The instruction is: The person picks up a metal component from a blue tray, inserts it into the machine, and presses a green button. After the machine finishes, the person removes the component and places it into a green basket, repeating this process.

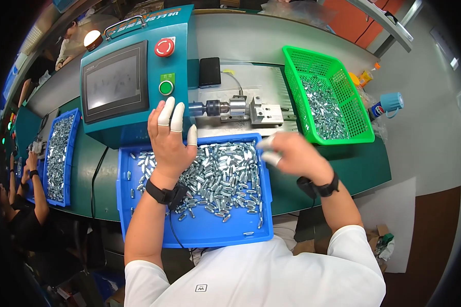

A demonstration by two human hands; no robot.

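Note:
My left hand (170, 139) is raised over the back left of a blue tray (200, 233) full of small silver metal parts (223, 174), fingers spread, with white finger cots on the tips. It holds nothing that I can see. My right hand (292, 153) hovers at the tray's back right corner, blurred, fingers curled, also with white cots; whether it holds a part I cannot tell. Behind the tray sits a small chuck and clamp fixture (238, 108) on a metal plate.
A teal control box (133, 77) with a dark screen, red stop button and green button stands at the back left. A green basket (328, 97) of silver parts sits at the right. Another blue tray (61, 151) of parts lies far left, by another person's arms (33, 189).

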